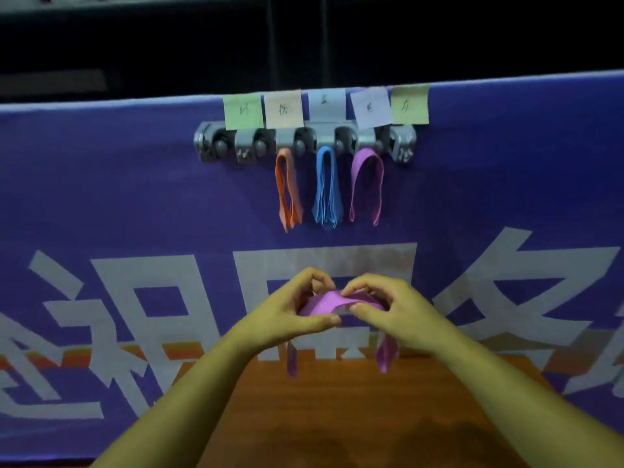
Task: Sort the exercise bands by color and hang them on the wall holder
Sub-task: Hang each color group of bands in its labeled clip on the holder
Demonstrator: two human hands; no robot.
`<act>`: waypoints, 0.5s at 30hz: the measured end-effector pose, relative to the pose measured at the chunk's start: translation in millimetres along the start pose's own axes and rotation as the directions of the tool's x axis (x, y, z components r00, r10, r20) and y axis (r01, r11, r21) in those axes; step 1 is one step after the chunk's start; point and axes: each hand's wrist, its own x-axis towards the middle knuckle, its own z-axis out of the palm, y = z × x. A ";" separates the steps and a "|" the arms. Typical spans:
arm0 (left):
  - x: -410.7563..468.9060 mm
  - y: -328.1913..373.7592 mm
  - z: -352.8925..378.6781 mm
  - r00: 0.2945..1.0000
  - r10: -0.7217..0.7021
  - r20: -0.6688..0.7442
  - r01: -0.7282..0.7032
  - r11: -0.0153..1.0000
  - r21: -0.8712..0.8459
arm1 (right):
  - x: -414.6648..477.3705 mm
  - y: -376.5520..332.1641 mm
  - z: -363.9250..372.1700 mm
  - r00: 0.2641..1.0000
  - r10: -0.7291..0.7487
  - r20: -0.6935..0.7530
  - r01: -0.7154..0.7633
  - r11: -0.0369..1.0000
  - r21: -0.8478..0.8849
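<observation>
The purple exercise band point(320, 304) is held in the air between both hands, over the far part of the wooden bench point(337, 417); its taut middle runs left to right and its two ends droop below the hands. It looks thin, flat, limp and faintly glossy. The left hand point(290, 315) pinches it between thumb and curled fingers point(314, 276), and the right hand point(385, 309) pinches it the same way. The hung purple band point(366, 184) lies above and a little to the right, so the right hand seems the nearer one. Beside it the blue bands point(327, 187) and orange bands point(287, 190) hang from the grey wall holder point(244, 143)
</observation>
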 end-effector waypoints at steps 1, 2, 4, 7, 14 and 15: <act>9.5 7.3 -6.1 1.000 0.024 -0.008 -0.024 1.000 0.018 | 7.3 -4.6 -8.1 0.999 -0.027 -0.040 0.027 1.000 0.002; 19.9 15.0 -11.9 0.999 0.050 -0.017 -0.049 0.998 0.028 | 15.3 -9.1 -16.3 0.995 -0.057 -0.081 0.058 0.998 0.004; 41.1 32.0 -22.7 0.993 0.105 -0.050 -0.101 0.993 0.063 | 31.5 -17.8 -33.1 0.981 -0.119 -0.155 0.122 0.992 0.010; 72.6 54.6 -36.7 0.973 0.185 -0.135 -0.169 0.979 0.117 | 55.5 -29.3 -56.7 0.943 -0.210 -0.257 0.213 0.977 -0.013; 136.0 88.1 -48.9 0.916 0.273 -0.295 -0.216 0.953 0.211 | 108.1 -36.8 -98.7 0.827 -0.292 -0.480 0.281 0.955 -0.096; 143.9 90.4 -49.4 0.907 0.272 -0.320 -0.207 0.953 0.223 | 114.0 -37.5 -102.5 0.813 -0.293 -0.503 0.280 0.955 -0.103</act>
